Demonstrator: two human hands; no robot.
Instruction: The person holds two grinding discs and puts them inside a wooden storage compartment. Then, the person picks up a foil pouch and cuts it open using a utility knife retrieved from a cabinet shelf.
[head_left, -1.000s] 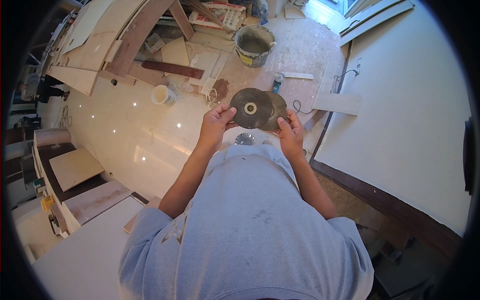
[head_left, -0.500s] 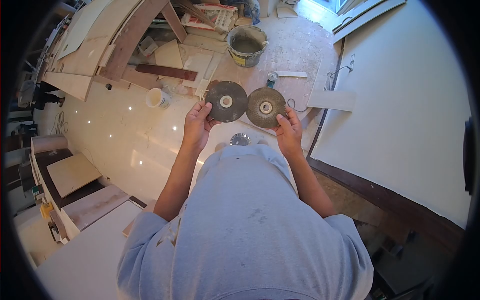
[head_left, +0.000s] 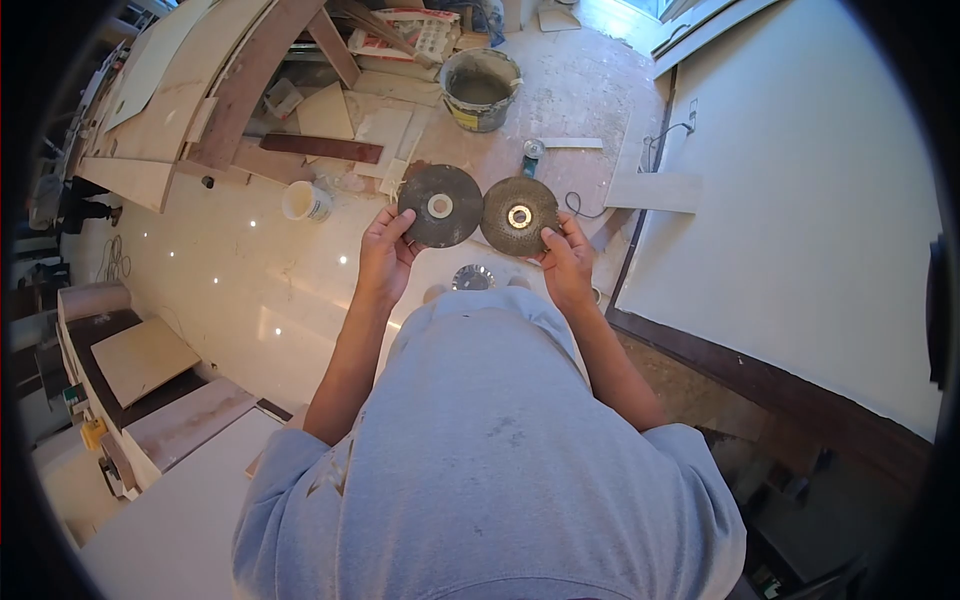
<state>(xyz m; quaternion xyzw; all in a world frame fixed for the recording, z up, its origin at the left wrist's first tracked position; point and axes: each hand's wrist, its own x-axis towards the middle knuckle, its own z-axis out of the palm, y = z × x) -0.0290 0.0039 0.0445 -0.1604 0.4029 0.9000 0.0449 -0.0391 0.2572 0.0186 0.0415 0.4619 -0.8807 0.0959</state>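
My left hand (head_left: 388,255) pinches the left edge of a dark grinding disc (head_left: 458,222), thumb on its face. This disc has a pale ring around its centre hole. In my right hand (head_left: 568,265) is a second grinding disc (head_left: 520,240), browner and rougher, with a metal ring at the hub; thumb and fingers grip its lower right edge. The two discs are held up side by side, faces toward me, their rims almost touching. Below them, near my feet, lies a round metal blade (head_left: 473,278) with a notched rim. An angle grinder (head_left: 531,157) rests on the floor just beyond the discs.
A black bucket (head_left: 481,90) with grey residue stands ahead, a smaller white bucket (head_left: 306,202) to the left. Boards (head_left: 320,147) and a wooden structure (head_left: 200,90) occupy the upper left. A large white panel (head_left: 780,220) lies right. Another person's leg (head_left: 88,209) shows far left.
The view has shifted slightly, so most things sit a little further left. Both hands keep their hold on the discs, and the right disc's tilt has changed a little.
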